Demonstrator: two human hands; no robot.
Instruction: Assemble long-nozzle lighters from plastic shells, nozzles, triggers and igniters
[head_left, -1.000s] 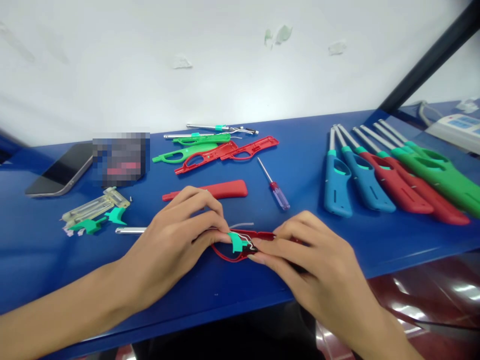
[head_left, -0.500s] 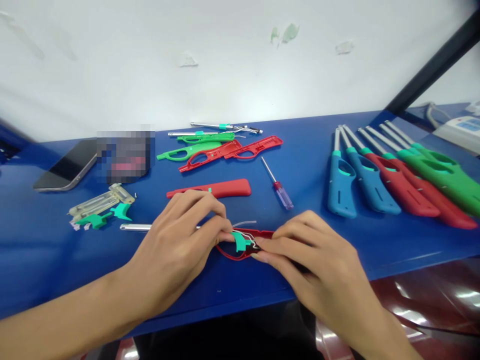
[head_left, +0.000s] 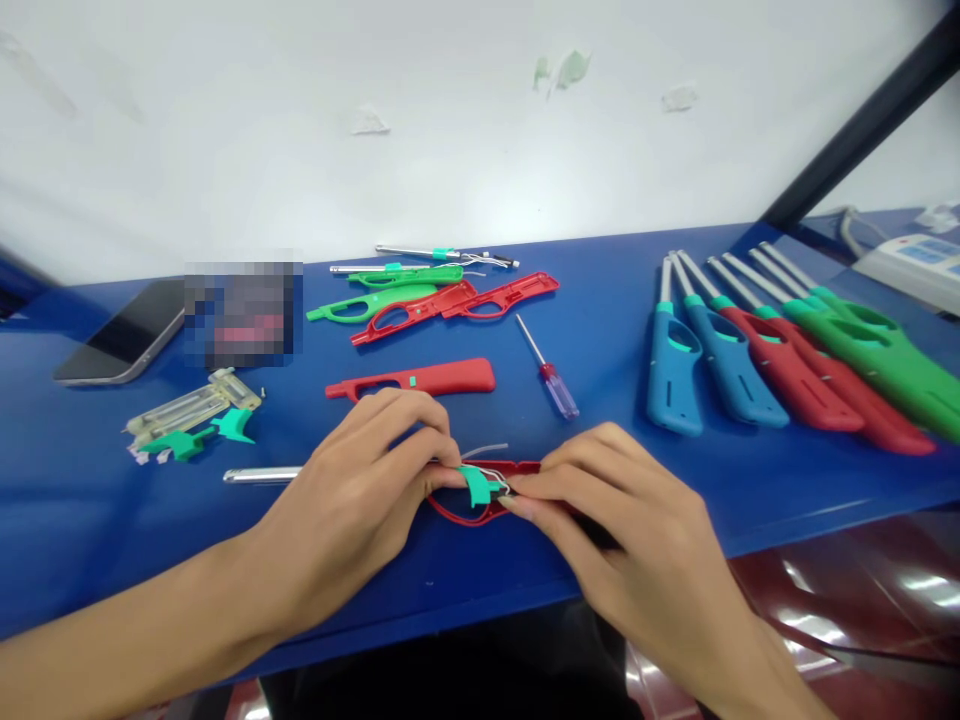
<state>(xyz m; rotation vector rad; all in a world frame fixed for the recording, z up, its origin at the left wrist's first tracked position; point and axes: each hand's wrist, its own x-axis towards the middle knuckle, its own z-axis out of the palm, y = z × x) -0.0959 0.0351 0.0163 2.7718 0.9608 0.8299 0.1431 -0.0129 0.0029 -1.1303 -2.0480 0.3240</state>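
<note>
In the head view, my left hand (head_left: 375, 485) is closed, its fingertips pinching the upper left end of a small green trigger (head_left: 478, 487). The trigger sits over an open red lighter shell half (head_left: 463, 517). A silver lighter tube (head_left: 259, 476) sticks out to the left beyond that hand; its inner end is hidden by my fingers. White wires (head_left: 491, 474) run across the shell from the trigger area. My right hand (head_left: 637, 530) is closed too, thumb and fingertips pinching a small black igniter part (head_left: 501, 492) at the trigger's right, covering the shell's right end.
Behind my hands lie another red shell half (head_left: 457, 377), a screwdriver (head_left: 555, 385), and several red and green shells (head_left: 510, 295) with tubes. Assembled lighters (head_left: 750, 365) are at the right. Green triggers (head_left: 180, 443), clear fuel tanks (head_left: 176, 408) and a phone (head_left: 127, 335) are at the left.
The whole view has shifted slightly, so things on the table appear a little further left. The green trigger has tilted slightly between my fingers. Both hands keep their pinch.
</note>
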